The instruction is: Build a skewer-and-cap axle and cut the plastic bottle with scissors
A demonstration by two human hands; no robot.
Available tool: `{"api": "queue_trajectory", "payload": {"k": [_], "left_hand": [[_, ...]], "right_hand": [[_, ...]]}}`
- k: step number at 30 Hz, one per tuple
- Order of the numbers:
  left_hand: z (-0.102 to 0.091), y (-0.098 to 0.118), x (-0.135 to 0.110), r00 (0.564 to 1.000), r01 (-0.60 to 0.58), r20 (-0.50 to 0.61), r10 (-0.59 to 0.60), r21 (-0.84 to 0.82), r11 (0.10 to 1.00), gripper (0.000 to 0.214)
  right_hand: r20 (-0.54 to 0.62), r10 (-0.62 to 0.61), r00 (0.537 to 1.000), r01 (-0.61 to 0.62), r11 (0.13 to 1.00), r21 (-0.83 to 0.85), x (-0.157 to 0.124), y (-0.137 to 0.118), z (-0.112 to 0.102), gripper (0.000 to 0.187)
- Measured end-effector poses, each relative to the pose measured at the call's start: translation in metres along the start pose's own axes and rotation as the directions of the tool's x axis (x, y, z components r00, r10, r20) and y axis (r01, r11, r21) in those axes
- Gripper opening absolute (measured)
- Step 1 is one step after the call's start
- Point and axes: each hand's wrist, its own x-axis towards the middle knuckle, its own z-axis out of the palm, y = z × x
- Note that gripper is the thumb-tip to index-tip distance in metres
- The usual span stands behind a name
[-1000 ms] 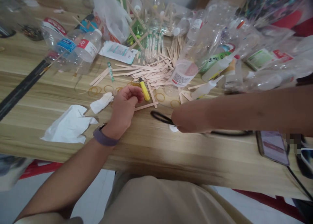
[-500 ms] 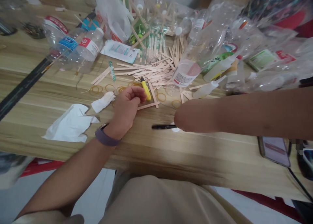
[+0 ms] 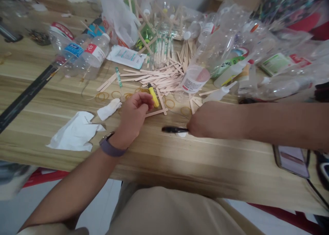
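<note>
My left hand (image 3: pixel 133 113) rests on the wooden table (image 3: pixel 159 159) with its fingers curled in; what they hold, if anything, is hidden. A purple wristband sits on that wrist. Just beyond its fingertips lie a yellow lighter-shaped tool (image 3: pixel 153 95) and a flat wooden stick (image 3: pixel 156 112). My right hand (image 3: pixel 210 120) is closed round a black tool (image 3: pixel 174 129), apparently scissors, whose end sticks out to the left. A small white cap (image 3: pixel 182 134) lies under that tool.
A heap of wooden craft sticks (image 3: pixel 159 78), rubber bands (image 3: pixel 102 96) and several clear plastic bottles (image 3: pixel 87 55) crowd the far side. Crumpled white tissue (image 3: pixel 74 134) lies left of my wrist. A phone (image 3: pixel 293 158) sits at the right edge, and a black strip (image 3: pixel 23 98) crosses the left.
My right hand has turned the black tool, so its open loop now shows as a thin dark bar, and has shifted slightly right. The left hand has hardly moved.
</note>
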Motion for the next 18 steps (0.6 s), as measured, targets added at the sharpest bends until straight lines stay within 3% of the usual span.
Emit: {"api": "queue_trajectory", "payload": {"k": [2,5,10,15,18], "left_hand": [[0.000,0.002,-0.003,0.998,-0.017,0.064,0.014,0.036,0.999,0.020],[0.000,0.003,-0.009,0.974,-0.012,0.225,-0.014,0.112,0.994,0.011],[0.000,0.005,-0.024,0.854,-0.089,0.520,0.030,0.089,0.992,0.043],[0.005,0.019,-0.044,0.787,-0.346,0.612,0.081,0.330,0.878,0.042],[0.009,0.024,-0.055,0.796,-0.393,0.599,0.084,0.406,0.825,0.037]], "right_hand": [[-0.016,0.014,1.000,-0.014,0.999,0.029,-0.005,0.011,-0.003,0.030],[-0.113,0.077,0.991,-0.048,0.970,0.238,-0.017,0.021,-0.004,0.042],[-0.224,0.151,0.963,0.020,0.786,0.617,-0.033,0.013,0.010,0.042],[-0.187,0.116,0.975,0.076,0.618,0.782,-0.034,0.006,0.028,0.050],[-0.275,0.099,0.956,0.155,0.626,0.764,-0.033,0.004,0.037,0.049]]}}
